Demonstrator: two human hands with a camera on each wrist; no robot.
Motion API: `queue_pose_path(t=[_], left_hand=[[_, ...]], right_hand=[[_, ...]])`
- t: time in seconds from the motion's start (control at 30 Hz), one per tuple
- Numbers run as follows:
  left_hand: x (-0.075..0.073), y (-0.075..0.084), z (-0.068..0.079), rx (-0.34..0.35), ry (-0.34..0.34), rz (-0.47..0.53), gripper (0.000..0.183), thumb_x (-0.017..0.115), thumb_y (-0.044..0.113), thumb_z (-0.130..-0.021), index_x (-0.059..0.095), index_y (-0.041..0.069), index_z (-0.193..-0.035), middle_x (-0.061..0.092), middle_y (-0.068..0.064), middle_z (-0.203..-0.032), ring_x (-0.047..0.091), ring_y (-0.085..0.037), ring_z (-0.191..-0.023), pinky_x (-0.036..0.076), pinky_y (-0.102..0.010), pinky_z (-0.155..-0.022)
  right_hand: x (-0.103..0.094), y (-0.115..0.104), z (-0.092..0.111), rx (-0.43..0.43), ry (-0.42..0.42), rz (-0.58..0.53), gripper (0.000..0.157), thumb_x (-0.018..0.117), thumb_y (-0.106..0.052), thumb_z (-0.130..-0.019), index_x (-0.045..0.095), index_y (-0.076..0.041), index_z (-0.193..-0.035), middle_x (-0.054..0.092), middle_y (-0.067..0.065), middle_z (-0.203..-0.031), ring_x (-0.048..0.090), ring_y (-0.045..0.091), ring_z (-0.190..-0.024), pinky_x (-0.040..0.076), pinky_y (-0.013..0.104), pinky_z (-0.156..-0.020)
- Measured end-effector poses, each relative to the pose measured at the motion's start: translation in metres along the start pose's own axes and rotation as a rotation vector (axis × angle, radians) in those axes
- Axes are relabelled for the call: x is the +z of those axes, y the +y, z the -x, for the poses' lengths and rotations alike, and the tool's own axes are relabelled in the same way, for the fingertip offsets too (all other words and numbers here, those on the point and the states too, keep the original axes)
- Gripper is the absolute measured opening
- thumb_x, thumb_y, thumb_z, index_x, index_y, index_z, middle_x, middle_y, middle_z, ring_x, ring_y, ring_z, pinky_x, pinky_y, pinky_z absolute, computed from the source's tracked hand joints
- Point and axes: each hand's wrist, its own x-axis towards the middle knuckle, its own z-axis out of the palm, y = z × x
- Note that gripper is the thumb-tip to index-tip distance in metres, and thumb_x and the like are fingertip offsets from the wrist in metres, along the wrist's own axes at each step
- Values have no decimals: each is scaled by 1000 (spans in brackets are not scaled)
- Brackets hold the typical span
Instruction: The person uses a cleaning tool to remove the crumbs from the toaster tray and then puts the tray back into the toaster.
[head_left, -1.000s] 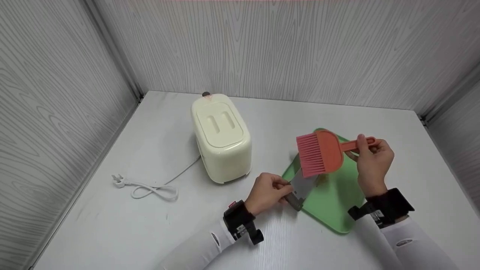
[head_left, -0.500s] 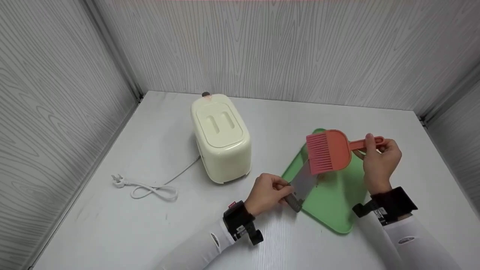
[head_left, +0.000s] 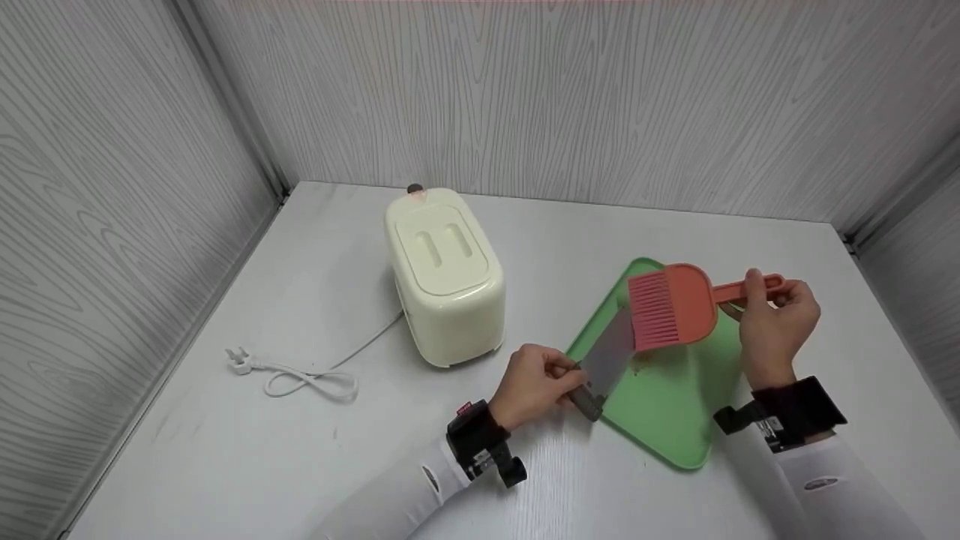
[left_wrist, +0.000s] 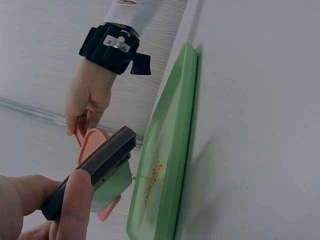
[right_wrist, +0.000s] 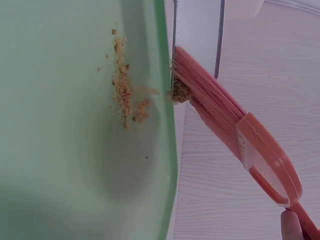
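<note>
My left hand [head_left: 529, 386] pinches the dark grey handle of a flat metal crumb tray [head_left: 609, 352], held tilted over the left side of a green tray [head_left: 667, 427]. With my right hand [head_left: 780, 322] I grip the thin handle of an orange hand brush [head_left: 691, 304]. Its pink bristles touch the crumb tray's surface near the far end. In the right wrist view a clump of brown crumbs [right_wrist: 180, 91] sits at the bristle tips, and more loose crumbs [right_wrist: 121, 90] lie on the green tray. The left wrist view shows the crumb tray's handle [left_wrist: 95, 170] end-on between thumb and fingers.
A cream toaster [head_left: 450, 300] with a lid on top stands left of the green tray. Its white cord [head_left: 322, 382] lies looped on the white table, ending in a plug [head_left: 240, 361]. Grey wood-grain walls [head_left: 525, 97] enclose the back and sides.
My right hand and the brush have moved to the right, the bristles travelling along the crumb tray toward its far end. The left hand stays in nearly the same place.
</note>
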Motion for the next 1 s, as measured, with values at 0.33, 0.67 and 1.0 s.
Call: queue_pose_path(t=[0.33, 0.67, 1.0], left_hand=[[-2, -2, -1, 31, 8, -19, 10, 75, 3, -92, 79, -4, -97, 73, -8, -74, 65, -10, -53, 64, -48, -61], [0, -2, 0, 14, 4, -35, 10, 76, 4, -92, 78, -4, -98, 72, -4, -73, 64, -9, -53, 64, -42, -59], [2, -2, 0, 9, 5, -33, 9, 75, 3, -92, 78, -4, -96, 72, -6, -73, 64, -11, -53, 61, -30, -53]], right_hand=[[9, -22, -7, -42, 28, -173, 22, 71, -2, -95, 51, 2, -85, 53, 17, -90, 75, 19, -65, 63, 29, -59], [32, -15, 1, -248, -20, -86, 21, 68, -7, -97, 54, -6, -83, 59, 15, -83, 74, 18, -64, 64, 28, -60], [35, -6, 10, -306, -62, 35, 19, 68, -7, -99, 54, -7, -85, 62, 12, -84, 71, 15, -62, 63, 26, -60]])
